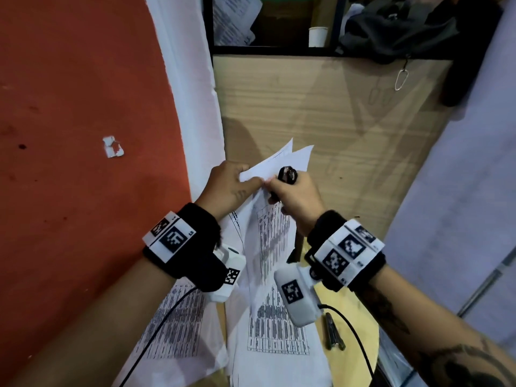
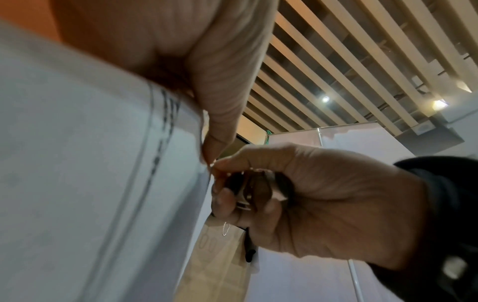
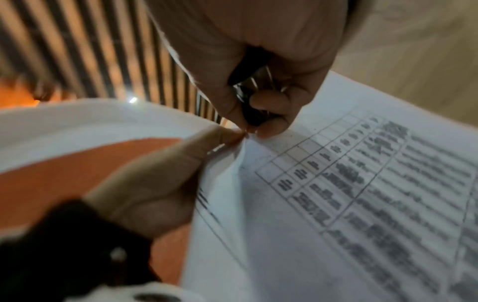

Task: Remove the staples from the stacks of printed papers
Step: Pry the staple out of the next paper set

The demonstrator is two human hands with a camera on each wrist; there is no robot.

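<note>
Here the left hand [image 1: 229, 183] pinches the printed papers' [image 1: 272, 236] corner — the right hand [image 1: 298, 194], touching it, grips a staple remover [image 1: 287, 175].

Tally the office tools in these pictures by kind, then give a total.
Staple remover, gripped in the right hand: 1
Pen lying on the yellow folder: 1
Hanging wire clip: 1
Paper cup: 1
Total: 4
</note>
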